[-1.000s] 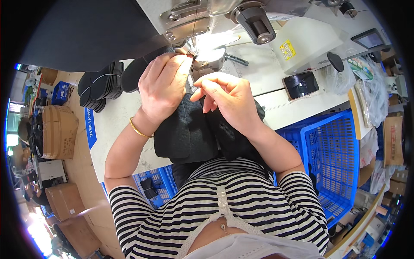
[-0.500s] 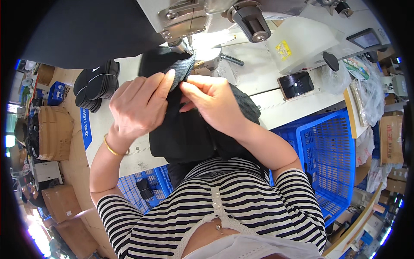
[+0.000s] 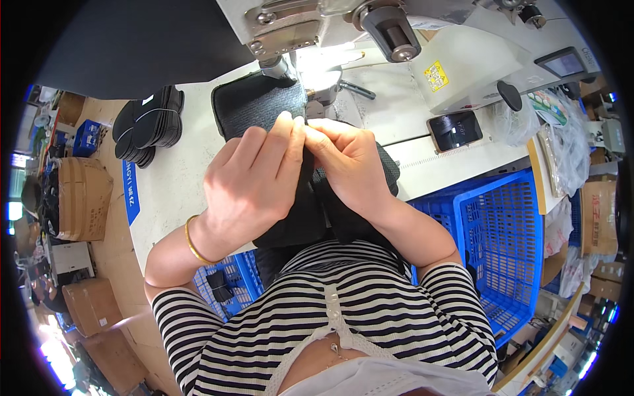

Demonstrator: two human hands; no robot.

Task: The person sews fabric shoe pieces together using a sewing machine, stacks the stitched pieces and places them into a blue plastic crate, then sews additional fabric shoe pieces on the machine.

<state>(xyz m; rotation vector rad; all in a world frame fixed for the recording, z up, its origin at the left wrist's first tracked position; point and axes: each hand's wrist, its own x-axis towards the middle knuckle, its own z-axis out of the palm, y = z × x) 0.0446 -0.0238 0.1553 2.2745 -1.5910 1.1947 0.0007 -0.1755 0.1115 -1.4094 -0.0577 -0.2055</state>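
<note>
Black cloth [image 3: 256, 100] lies on the desk [image 3: 173, 198], its far end under the sewing machine [image 3: 287, 39]. The left hand [image 3: 251, 178] and right hand [image 3: 350, 162] pinch its right edge, fingertips close together. A tied stack of black pieces [image 3: 158, 125] sits left, a phone [image 3: 456, 131] right; a blue basket [image 3: 505, 244] stands at the near right.

From head height, I look down through one wide camera, close over the left hand [image 3: 251, 185] and right hand [image 3: 355, 168]
</note>
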